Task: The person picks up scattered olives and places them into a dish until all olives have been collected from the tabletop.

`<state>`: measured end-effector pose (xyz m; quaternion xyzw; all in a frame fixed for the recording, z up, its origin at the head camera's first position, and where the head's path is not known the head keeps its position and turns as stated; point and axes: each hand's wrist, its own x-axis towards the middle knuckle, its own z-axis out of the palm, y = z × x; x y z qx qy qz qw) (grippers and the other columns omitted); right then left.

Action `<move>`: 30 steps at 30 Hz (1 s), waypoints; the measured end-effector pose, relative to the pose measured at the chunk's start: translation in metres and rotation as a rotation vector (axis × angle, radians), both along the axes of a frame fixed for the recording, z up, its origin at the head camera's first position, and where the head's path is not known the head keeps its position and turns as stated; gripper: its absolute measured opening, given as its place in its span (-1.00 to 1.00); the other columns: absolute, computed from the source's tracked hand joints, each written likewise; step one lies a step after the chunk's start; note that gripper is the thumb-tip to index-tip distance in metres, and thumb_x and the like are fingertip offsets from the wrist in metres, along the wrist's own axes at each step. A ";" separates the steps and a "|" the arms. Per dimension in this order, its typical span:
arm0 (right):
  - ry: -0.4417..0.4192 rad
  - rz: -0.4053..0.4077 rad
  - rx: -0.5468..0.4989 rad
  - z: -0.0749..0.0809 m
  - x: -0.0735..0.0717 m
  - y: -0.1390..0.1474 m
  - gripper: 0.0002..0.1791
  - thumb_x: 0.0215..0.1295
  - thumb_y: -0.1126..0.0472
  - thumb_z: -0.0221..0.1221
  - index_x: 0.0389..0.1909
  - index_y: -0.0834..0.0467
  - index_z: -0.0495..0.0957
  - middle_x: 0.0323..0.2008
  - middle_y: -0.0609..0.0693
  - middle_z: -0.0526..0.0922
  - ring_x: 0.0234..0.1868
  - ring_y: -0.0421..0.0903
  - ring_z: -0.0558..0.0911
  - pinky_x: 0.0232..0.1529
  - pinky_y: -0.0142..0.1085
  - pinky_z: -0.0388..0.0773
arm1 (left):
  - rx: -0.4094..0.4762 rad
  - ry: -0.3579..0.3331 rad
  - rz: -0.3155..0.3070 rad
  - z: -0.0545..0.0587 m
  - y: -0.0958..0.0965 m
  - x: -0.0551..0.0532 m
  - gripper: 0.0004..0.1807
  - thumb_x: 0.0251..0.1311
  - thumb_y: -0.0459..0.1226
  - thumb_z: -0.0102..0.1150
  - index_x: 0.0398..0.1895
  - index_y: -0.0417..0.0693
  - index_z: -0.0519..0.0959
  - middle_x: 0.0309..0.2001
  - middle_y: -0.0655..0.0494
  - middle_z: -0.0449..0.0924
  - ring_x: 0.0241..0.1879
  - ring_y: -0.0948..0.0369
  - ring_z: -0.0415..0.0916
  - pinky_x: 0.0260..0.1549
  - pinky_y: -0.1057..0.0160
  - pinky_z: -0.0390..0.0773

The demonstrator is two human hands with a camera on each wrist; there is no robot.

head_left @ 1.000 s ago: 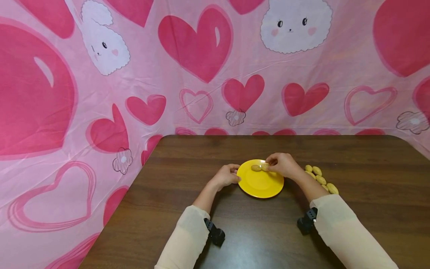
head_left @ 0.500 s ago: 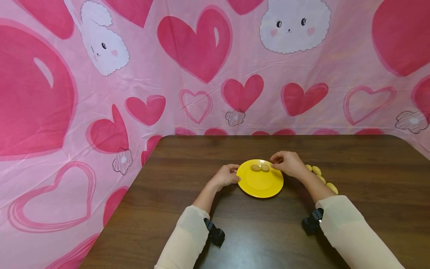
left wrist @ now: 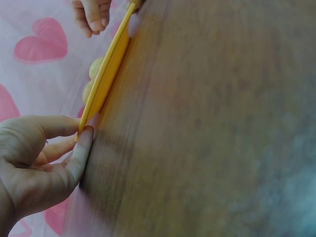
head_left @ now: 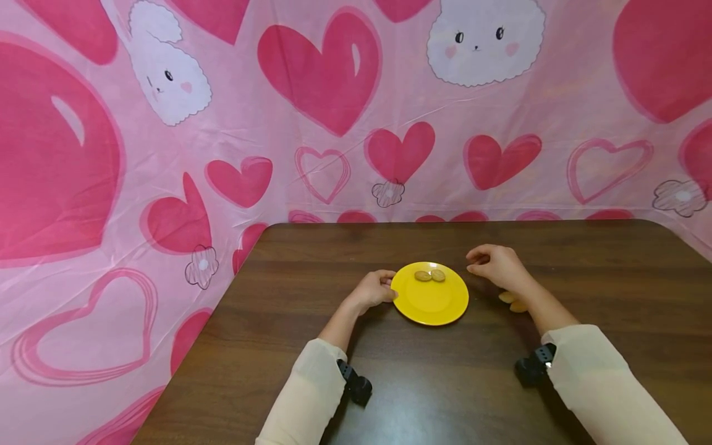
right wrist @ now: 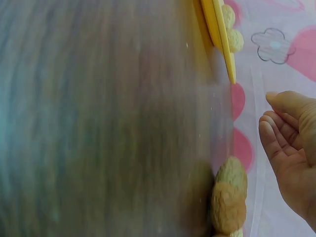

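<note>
A round yellow plate (head_left: 431, 309) lies on the table, its left rim pinched between the thumb and fingers of my left hand (head_left: 374, 290). In the left wrist view the left hand (left wrist: 42, 158) has the thumb on one side of the rim and a finger on the other. Two tan, rough-shelled oval nuts, probably walnuts (head_left: 423, 276), sit side by side near the plate's far edge. My right hand (head_left: 499, 267) is above the table to the right of the plate. Its fingers are loosely bent and hold nothing in the right wrist view.
More of the same nuts (head_left: 518, 306) lie right of the plate, mostly hidden under my right forearm; the right wrist view shows several nuts (right wrist: 228, 207) close together. Behind the brown wooden table (head_left: 434, 395) hangs a pink cloth (head_left: 245, 111) printed with hearts.
My right hand has let go of the right nut on the plate and moved right, away from the plate toward the other nuts. The left hand has kept its hold on the rim.
</note>
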<state>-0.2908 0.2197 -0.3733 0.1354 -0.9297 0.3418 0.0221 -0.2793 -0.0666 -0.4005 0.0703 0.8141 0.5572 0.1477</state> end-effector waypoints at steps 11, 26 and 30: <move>0.036 -0.013 0.016 0.004 0.007 0.027 -0.71 0.16 0.28 0.22 -0.13 0.36 0.54 -0.28 0.16 0.61 -0.27 0.07 0.56 -0.30 -0.21 0.55 | 0.009 -0.001 0.000 0.000 0.000 0.001 -0.44 -0.04 -0.57 0.18 0.14 -0.38 0.38 -0.24 -0.08 0.47 -0.35 0.18 0.43 -0.35 0.31 0.53; 0.072 -0.060 0.067 0.004 0.014 0.060 -0.74 0.16 0.27 0.22 -0.18 0.37 0.55 -0.35 0.17 0.64 -0.31 0.08 0.59 -0.38 -0.25 0.49 | 0.019 -0.017 0.000 0.001 0.000 0.000 -0.43 -0.03 -0.57 0.19 0.15 -0.36 0.37 -0.20 -0.13 0.46 -0.33 0.16 0.43 -0.29 0.25 0.55; 0.063 -0.072 0.080 0.002 0.017 0.067 -0.72 0.18 0.25 0.21 -0.17 0.37 0.55 -0.34 0.17 0.63 -0.30 0.10 0.58 -0.35 -0.20 0.49 | 0.013 -0.025 0.000 0.001 0.000 0.000 -0.46 0.00 -0.56 0.18 0.14 -0.37 0.38 -0.22 -0.10 0.46 -0.34 0.16 0.44 -0.28 0.25 0.56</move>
